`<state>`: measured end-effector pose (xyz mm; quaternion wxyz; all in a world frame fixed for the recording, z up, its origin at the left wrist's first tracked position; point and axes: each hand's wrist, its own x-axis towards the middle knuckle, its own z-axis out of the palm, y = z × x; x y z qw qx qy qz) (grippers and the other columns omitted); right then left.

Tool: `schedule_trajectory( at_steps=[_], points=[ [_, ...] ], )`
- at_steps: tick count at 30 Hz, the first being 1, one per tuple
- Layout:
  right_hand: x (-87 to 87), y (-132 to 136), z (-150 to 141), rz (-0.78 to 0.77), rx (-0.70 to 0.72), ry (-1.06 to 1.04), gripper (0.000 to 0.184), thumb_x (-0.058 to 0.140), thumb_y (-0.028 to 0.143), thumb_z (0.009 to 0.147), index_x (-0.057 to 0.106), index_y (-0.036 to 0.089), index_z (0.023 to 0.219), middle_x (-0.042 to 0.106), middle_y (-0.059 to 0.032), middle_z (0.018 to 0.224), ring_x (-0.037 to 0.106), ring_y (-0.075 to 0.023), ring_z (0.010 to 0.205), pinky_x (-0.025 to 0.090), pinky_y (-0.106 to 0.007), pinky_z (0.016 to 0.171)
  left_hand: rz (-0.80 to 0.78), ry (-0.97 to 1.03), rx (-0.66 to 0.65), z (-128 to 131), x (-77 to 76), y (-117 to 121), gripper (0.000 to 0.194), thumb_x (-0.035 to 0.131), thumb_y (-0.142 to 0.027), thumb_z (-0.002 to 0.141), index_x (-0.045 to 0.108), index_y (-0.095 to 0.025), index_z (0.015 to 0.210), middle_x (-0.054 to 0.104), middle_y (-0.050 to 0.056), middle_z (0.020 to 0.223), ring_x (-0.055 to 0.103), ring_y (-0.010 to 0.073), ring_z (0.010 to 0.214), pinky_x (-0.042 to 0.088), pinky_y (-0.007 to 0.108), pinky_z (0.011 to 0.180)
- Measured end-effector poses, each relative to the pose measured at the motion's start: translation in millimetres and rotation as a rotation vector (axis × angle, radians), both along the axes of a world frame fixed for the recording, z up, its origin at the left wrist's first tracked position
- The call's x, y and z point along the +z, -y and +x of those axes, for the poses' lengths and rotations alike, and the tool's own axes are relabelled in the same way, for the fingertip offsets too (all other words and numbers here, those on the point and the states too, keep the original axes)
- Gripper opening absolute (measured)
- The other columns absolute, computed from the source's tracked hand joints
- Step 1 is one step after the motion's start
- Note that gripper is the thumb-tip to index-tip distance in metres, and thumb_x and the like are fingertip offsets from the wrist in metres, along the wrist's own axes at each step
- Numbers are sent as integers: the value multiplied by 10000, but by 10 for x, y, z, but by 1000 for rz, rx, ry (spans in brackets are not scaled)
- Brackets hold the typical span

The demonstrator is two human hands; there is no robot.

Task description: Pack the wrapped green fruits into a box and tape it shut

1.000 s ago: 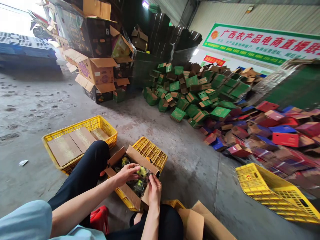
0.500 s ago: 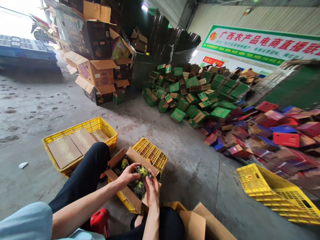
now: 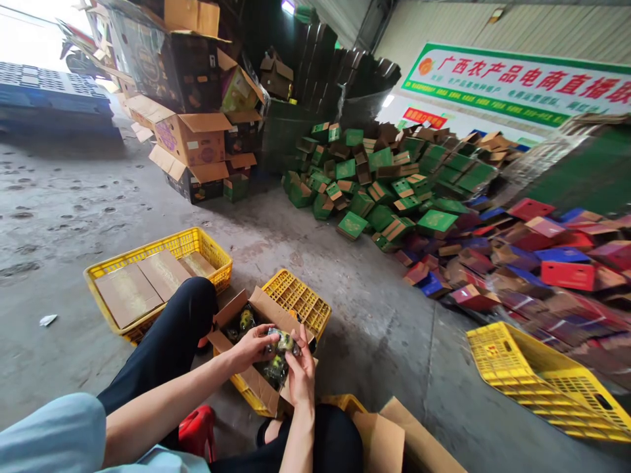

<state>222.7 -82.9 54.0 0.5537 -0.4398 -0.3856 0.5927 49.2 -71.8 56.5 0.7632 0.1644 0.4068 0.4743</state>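
Between both hands, above an open cardboard box [image 3: 279, 313], I hold a clear plastic packet of green-yellow fruit [image 3: 284, 341]; the exact kind of fruit does not show. My left hand [image 3: 253, 347] pinches the packet's left end. At its right end, the fingers of my right hand [image 3: 302, 373] are closed on the wrap. More plastic-wrapped, dark-spotted green fruit [image 3: 246, 320] lies inside the box under my hands. The box rests on a yellow crate [image 3: 251, 396], partly hidden by my arms and legs.
Left stands a yellow basket [image 3: 217, 256] with closed cartons [image 3: 127, 295]. Another yellow crate [image 3: 302, 303] is behind the box. Empty cartons [image 3: 379, 430] lie by my right knee, a tilted yellow crate [image 3: 542, 381] further right. Heaps of green boxes [image 3: 352, 225] and red boxes [image 3: 566, 274] fill the back.
The packet has turned slightly in my hands. The fingers of my right hand have shifted up around its right end. Both hands stay over the box.
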Motion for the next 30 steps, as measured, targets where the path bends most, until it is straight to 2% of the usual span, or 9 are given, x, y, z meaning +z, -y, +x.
schedule_trajectory(
  at_steps=[4, 8, 11, 14, 17, 20, 24, 27, 30],
  points=[
    [-4, -11, 26, -59, -58, -33, 733, 783, 287, 728, 636, 377, 1440, 492, 14, 1624, 446, -289, 1515, 453, -458, 1186, 47, -16, 50, -17, -56, 1, 769, 1015, -427, 607, 659, -194, 1247, 699, 117, 1217, 720, 199, 919, 592, 277, 745],
    [-17, -53, 58, -168, -104, -74, 739, 717, 533, 833, 563, 296, 1517, 651, -84, 1477, 607, -321, 1374, 568, -486, 1038, 97, -70, 63, -71, -20, -17, 814, 1011, -431, 597, 657, -207, 1294, 706, 96, 1209, 712, 198, 932, 559, 270, 742],
    [-14, -57, 44, -217, -65, -55, 711, 782, 593, 779, 664, 282, 1407, 691, -93, 1421, 670, -347, 1284, 604, -484, 967, 187, -104, 33, -85, -9, -16, 833, 1005, -415, 599, 664, -189, 1324, 723, 96, 1170, 703, 202, 931, 529, 267, 756],
    [-8, -41, 18, -225, -60, -9, 582, 884, 494, 685, 773, 281, 1214, 745, -71, 1338, 692, -351, 1240, 600, -459, 975, 274, -112, -10, -76, -26, -5, 792, 1003, -403, 598, 702, -154, 1287, 740, 103, 1112, 701, 230, 964, 526, 315, 870],
    [6, -34, 8, -193, -101, -19, 512, 903, 440, 652, 802, 277, 1126, 785, -58, 1250, 704, -339, 1217, 579, -453, 1013, 302, -135, -6, -72, -33, 10, 789, 1011, -393, 582, 719, -159, 1277, 737, 113, 1140, 676, 274, 1109, 505, 345, 983],
    [21, -37, 16, -169, -120, -32, 490, 915, 416, 628, 811, 259, 1081, 799, -67, 1210, 711, -330, 1196, 559, -459, 1038, 256, -131, -17, -77, -10, 28, 920, 1029, -385, 553, 666, -193, 1376, 696, 130, 1270, 660, 275, 1171, 518, 338, 986],
    [28, -32, 39, -155, -102, -1, 449, 917, 412, 624, 822, 234, 1025, 818, -83, 1139, 737, -322, 1115, 542, -469, 1044, 56, -66, -89, -88, 28, 37, 941, 956, -544, 666, 581, -219, 1465, 690, 137, 1276, 737, 214, 936, 573, 362, 905],
    [25, -21, 53, -126, -71, 14, 365, 905, 418, 637, 826, 241, 946, 821, -81, 1128, 731, -320, 1124, 516, -481, 1073, 9, -70, -90, -91, 18, 20, 828, 931, -582, 689, 644, -188, 1358, 727, 128, 1188, 738, 183, 822, 587, 350, 860],
    [21, -17, 60, -70, -59, 30, 271, 893, 404, 656, 818, 252, 868, 787, -78, 1245, 683, -324, 1235, 476, -483, 1119, 53, -94, -46, -87, -16, -4, 692, 983, -491, 634, 710, -151, 1171, 748, 107, 1061, 735, 195, 860, 581, 316, 835]
  ],
)
